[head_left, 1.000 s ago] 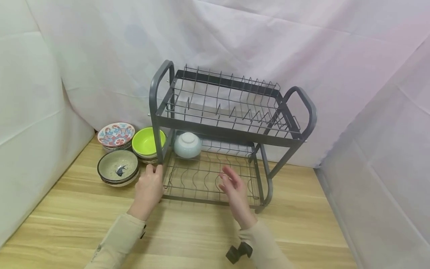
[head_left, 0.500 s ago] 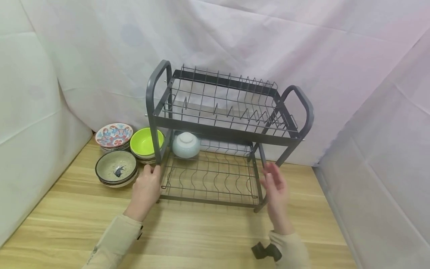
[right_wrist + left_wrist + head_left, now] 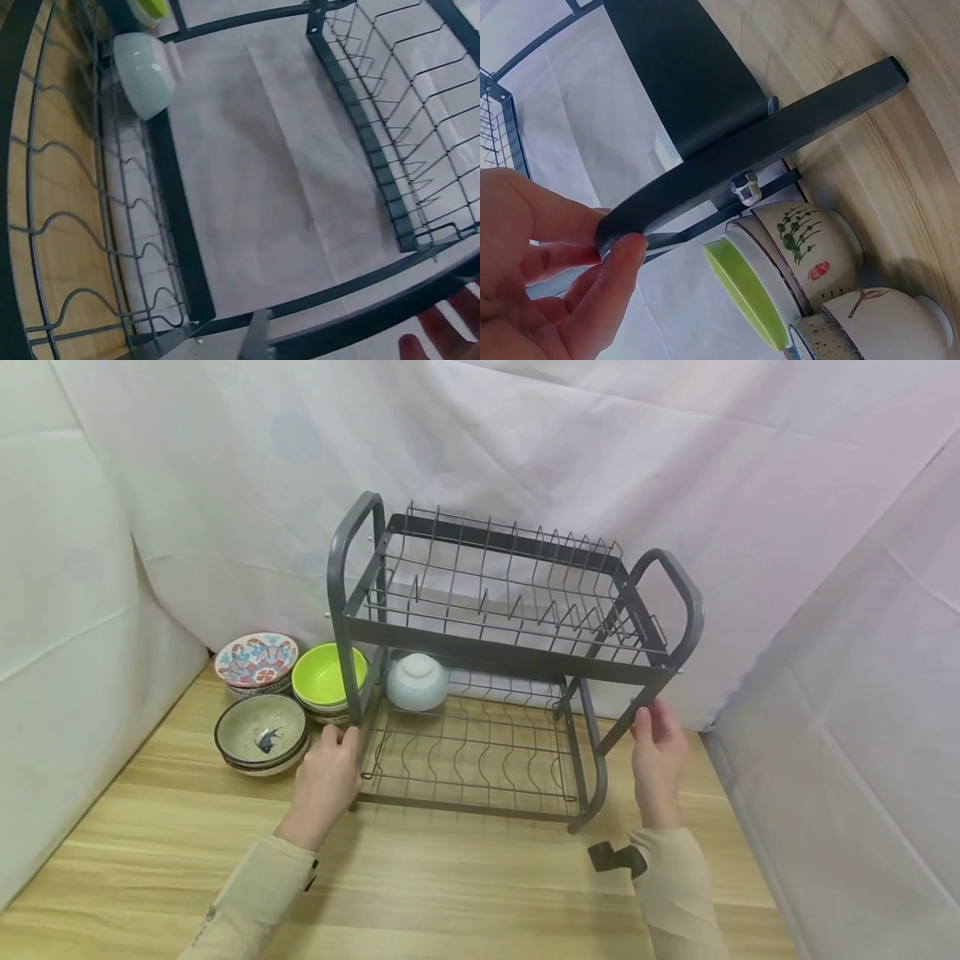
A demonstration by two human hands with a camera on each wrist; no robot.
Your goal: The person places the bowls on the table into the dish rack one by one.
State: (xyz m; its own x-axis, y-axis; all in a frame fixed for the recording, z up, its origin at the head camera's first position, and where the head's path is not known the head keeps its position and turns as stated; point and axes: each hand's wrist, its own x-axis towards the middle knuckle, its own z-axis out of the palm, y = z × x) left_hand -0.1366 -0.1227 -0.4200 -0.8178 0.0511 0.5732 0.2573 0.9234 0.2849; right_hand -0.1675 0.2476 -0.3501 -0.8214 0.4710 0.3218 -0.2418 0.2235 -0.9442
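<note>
A dark grey two-tier metal dish rack [image 3: 495, 647] stands on the wooden table. Its left front post is pinched between the thumb and fingers of my left hand [image 3: 322, 785], as the left wrist view shows up close. My right hand [image 3: 658, 768] is at the right front post, fingertips right at the metal. In the right wrist view its spread fingers [image 3: 442, 330] show beside the bar, not wrapped round it. One pale blue bowl [image 3: 417, 682] lies upside down at the lower tier's back left corner.
Left of the rack stand stacked bowls: a red-and-blue patterned one [image 3: 257, 660] on top at the back, a lime green one [image 3: 318, 674] beside it, and a grey fish-patterned one [image 3: 260, 731] in front. White cloth [image 3: 525, 435] hangs behind and along both sides.
My right hand has moved right and away from me, from over the lower tier to the right front post. The left hand keeps its grip on the left post.
</note>
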